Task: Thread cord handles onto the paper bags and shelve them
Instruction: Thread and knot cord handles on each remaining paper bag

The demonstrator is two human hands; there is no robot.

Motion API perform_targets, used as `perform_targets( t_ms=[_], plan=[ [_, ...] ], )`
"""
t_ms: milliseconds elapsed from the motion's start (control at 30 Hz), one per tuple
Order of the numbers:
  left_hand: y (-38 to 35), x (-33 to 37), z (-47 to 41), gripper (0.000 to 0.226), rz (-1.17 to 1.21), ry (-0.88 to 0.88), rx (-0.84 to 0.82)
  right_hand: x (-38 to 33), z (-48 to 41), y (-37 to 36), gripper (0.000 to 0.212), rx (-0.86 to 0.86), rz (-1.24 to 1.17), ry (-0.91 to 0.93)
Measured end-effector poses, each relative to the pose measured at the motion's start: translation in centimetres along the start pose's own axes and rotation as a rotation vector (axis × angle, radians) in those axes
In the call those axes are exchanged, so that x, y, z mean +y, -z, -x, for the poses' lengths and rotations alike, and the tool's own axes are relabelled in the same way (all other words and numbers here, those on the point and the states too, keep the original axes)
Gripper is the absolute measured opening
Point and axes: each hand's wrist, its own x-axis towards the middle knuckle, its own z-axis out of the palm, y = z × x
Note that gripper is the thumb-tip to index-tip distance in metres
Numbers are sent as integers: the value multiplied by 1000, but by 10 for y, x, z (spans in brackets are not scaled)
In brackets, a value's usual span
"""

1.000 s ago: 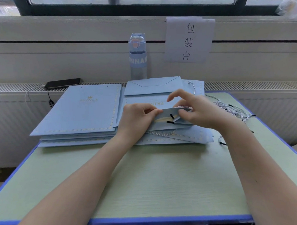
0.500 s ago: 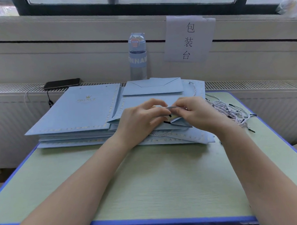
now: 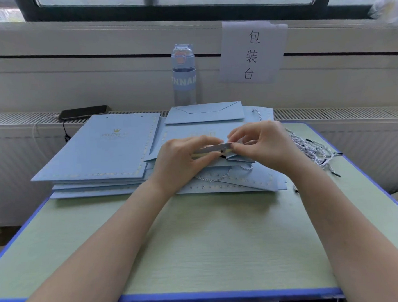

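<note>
Both hands have drawn together since a second ago: the right hand [image 3: 264,145], whose forefinger then stood out straight, now curls down to meet the left hand [image 3: 182,160] at the paper bag [image 3: 238,160]. Each pinches its raised top edge (fingertips almost touching). That bag lies on a flat pile at the table's [image 3: 209,241] 12 o'clock, a cord [image 3: 219,178] looped beneath it; loose cords [image 3: 312,150] heap at 2 o'clock, a second stack [image 3: 102,155] at 10.
</note>
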Motion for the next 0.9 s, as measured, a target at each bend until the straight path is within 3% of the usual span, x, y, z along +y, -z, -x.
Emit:
perform_targets(
  t_ms=[100,167,233,400,600,900],
  plan=[
    [6,-10,-2,47,-357,-38,-14,6,-2,9,9,18,-19,11],
    [10,-16,-1,28,-448,-61,20,11,-2,18,9,-24,-84,-19],
    [12,-19,0,21,-365,10,37,17,-2,23,11,-91,-137,-59],
    [13,-22,2,29,-299,69,-6,21,-1,26,14,-214,-114,-80],
    [23,-31,2,28,-132,113,1,28,4,45,23,-136,-84,-136],
    [20,-30,1,25,-138,101,15,27,-2,28,12,-115,-11,-128]
  ],
)
